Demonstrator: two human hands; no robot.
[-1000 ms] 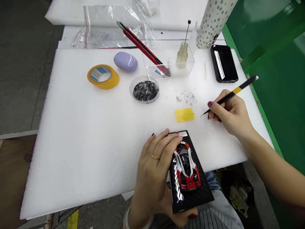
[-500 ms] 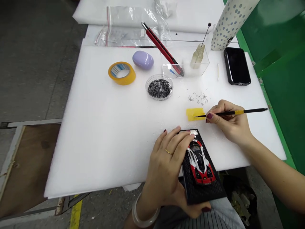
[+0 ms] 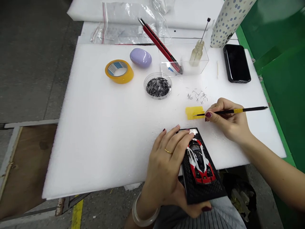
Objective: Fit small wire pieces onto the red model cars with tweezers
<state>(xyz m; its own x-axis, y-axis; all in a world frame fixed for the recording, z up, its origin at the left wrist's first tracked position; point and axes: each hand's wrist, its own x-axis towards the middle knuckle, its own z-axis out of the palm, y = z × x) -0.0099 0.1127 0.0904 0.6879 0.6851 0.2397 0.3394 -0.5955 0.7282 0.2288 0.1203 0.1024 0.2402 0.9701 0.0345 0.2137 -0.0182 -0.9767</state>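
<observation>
Black base (image 3: 207, 194) is being gripped by the left hand (image 3: 168, 162), the model car (image 3: 201, 163) sitting right of its fingers, while over yellow tape (image 3: 191, 112), left of the right hand's (image 3: 230, 122) pinching fingers, the slim tool (image 3: 238, 111) is newly pointing, apparently shifting work there.

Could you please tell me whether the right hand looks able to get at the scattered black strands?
Probably yes: the right hand is close by, and nothing visible stands between it and the scattered black strands, though it is holding a thin black tool.
</observation>
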